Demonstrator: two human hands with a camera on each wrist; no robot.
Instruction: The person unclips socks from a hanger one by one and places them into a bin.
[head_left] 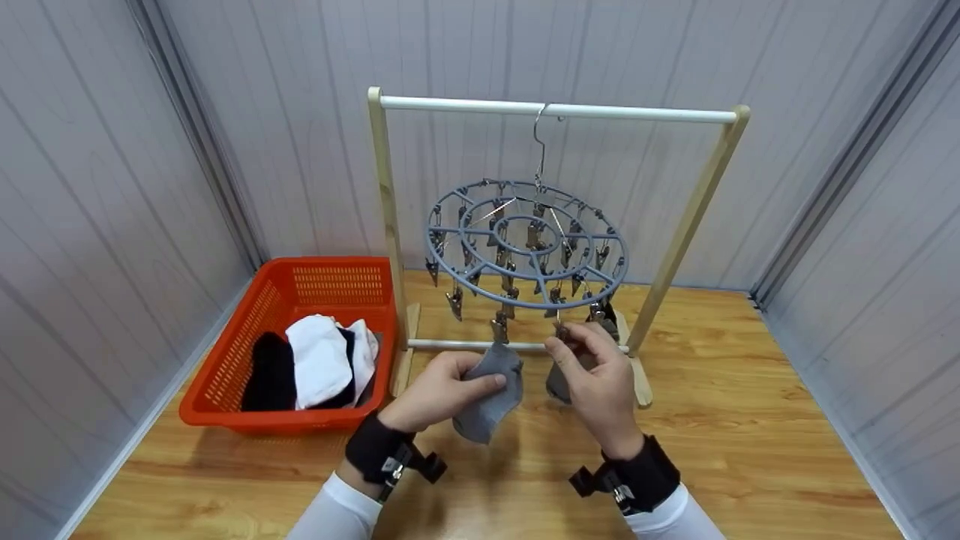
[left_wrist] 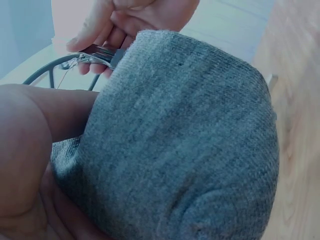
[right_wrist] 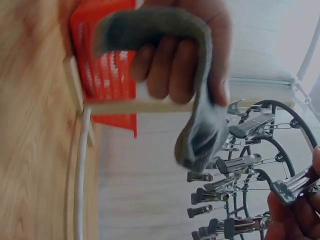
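My left hand (head_left: 448, 391) holds a small grey sock (head_left: 491, 409), thumb on its near side. Ribbed knit fills much of the left wrist view, where the sock (left_wrist: 185, 135) hides most of the fingers. To its right, my right hand (head_left: 602, 379) pinches a metal clip (right_wrist: 295, 187) between thumb and fingers. That clip hangs from a round grey drying hanger (head_left: 544, 304); in the right wrist view it is apart from the sock (right_wrist: 202, 135). Another dark grey sock (head_left: 558, 384) hangs partly hidden behind the right hand.
A wooden stand (head_left: 384, 180) with a white top bar (head_left: 465, 104) carries the hanger by its hook (head_left: 539, 139). Several metal clips dangle from the rings. At left, an orange basket (head_left: 225, 352) contains white (head_left: 319, 360) and black (head_left: 268, 371) fabric pieces.
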